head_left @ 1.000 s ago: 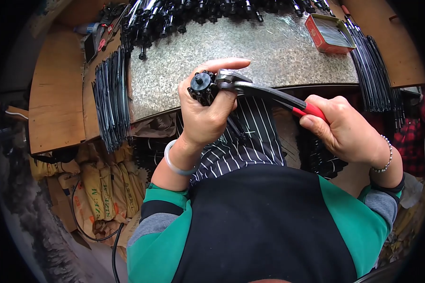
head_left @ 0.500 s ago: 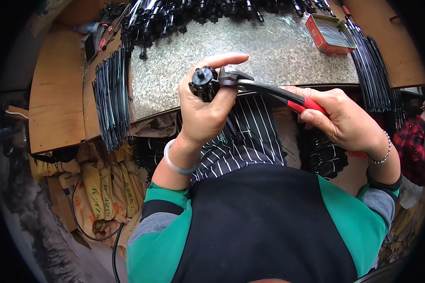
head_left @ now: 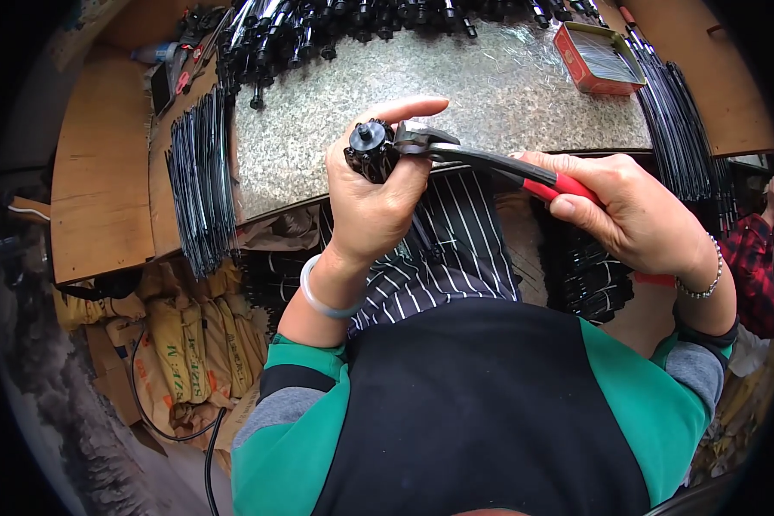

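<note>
Head view: left grip clamps a black piece, right grip clasps pliers; green lettering marks sacks.

A workshop; red-handled pliers in use; bunched black rods flanking a speckled worktop; sacks below.

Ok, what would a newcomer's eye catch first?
Probably the red-handled pliers in the right hand, their head beside the black round-topped part held in the left hand. Next, the heap of black parts along the far edge of the worktop, and the red box near its right end.
</note>
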Demonstrator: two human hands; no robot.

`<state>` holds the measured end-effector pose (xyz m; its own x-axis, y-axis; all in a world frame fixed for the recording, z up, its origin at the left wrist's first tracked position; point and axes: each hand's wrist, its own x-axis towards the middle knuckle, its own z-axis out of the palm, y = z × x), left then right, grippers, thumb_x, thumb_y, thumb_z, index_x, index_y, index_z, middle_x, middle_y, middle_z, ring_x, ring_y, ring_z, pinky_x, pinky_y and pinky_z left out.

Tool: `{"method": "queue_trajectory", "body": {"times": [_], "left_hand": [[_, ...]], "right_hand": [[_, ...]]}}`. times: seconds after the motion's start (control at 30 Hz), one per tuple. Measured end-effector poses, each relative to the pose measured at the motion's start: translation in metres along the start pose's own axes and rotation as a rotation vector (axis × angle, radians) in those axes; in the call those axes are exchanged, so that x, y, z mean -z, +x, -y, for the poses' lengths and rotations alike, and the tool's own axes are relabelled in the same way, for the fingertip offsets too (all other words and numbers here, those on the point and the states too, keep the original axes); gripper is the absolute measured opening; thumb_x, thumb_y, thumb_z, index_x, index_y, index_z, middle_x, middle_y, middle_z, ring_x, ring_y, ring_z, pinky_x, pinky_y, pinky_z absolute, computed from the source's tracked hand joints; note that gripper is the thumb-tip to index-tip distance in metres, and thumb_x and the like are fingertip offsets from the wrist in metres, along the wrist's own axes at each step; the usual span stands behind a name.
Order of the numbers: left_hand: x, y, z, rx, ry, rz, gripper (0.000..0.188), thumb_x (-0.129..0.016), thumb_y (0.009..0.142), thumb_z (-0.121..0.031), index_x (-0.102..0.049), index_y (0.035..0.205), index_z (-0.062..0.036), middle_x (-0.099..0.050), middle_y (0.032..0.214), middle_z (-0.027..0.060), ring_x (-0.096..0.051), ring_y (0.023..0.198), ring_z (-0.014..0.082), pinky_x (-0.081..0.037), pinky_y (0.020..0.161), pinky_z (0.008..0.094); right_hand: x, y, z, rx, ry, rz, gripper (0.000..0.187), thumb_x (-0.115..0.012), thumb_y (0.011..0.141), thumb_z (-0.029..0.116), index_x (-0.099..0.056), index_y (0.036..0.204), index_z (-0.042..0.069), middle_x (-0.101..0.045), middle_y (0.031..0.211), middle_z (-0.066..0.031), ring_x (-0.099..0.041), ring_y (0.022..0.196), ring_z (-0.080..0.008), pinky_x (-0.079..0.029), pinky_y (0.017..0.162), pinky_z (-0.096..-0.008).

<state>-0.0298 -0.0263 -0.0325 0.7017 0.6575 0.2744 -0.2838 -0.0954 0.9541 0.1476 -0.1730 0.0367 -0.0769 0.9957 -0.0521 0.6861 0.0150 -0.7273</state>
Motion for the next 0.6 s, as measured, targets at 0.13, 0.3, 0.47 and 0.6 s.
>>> {"method": "queue_trajectory", "body": {"times": [0.13, 0.3, 0.47, 0.6], "left_hand": [[0.001, 0.000, 0.006, -0.049, 0.101, -0.049, 0.027, -0.049, 0.083, 0.003, -0.052, 0.109, 0.0100, -0.046, 0.058, -0.0019, -0.037, 0.046, 0.0022, -0.029, 0.041, 0.0179], [-0.004, 0.001, 0.010, -0.122, 0.165, -0.156, 0.021, -0.048, 0.085, 0.002, -0.055, 0.104, 0.0099, -0.046, 0.056, -0.0014, -0.036, 0.044, 0.0023, -0.029, 0.040, 0.0178], [-0.002, -0.001, 0.007, -0.060, 0.117, -0.139, 0.018, -0.048, 0.087, 0.000, -0.055, 0.100, 0.0100, -0.044, 0.054, -0.0014, -0.035, 0.042, 0.0023, -0.028, 0.039, 0.0183], [-0.001, -0.002, 0.007, -0.025, 0.064, -0.129, 0.016, -0.049, 0.088, -0.002, -0.054, 0.098, 0.0097, -0.043, 0.052, -0.0017, -0.033, 0.040, 0.0025, -0.028, 0.039, 0.0186]], "right_hand": [[0.005, 0.002, 0.010, -0.135, 0.007, 0.108, 0.039, -0.049, 0.090, 0.026, -0.049, 0.120, 0.000, -0.058, 0.080, -0.0192, -0.058, 0.069, -0.0317, -0.045, 0.065, -0.0336], [0.007, 0.006, 0.020, -0.135, 0.109, 0.107, 0.035, -0.049, 0.090, 0.023, -0.051, 0.118, 0.001, -0.054, 0.064, -0.0183, -0.053, 0.054, -0.0302, -0.043, 0.054, -0.0343], [-0.011, 0.005, 0.005, -0.063, 0.153, 0.054, 0.034, -0.050, 0.090, 0.022, -0.051, 0.117, 0.000, -0.051, 0.061, -0.0160, -0.050, 0.050, -0.0254, -0.042, 0.054, -0.0323], [-0.025, 0.004, -0.008, 0.058, 0.112, -0.055, 0.033, -0.051, 0.090, 0.021, -0.051, 0.116, 0.001, -0.052, 0.062, -0.0148, -0.051, 0.052, -0.0261, -0.043, 0.055, -0.0325]]}}
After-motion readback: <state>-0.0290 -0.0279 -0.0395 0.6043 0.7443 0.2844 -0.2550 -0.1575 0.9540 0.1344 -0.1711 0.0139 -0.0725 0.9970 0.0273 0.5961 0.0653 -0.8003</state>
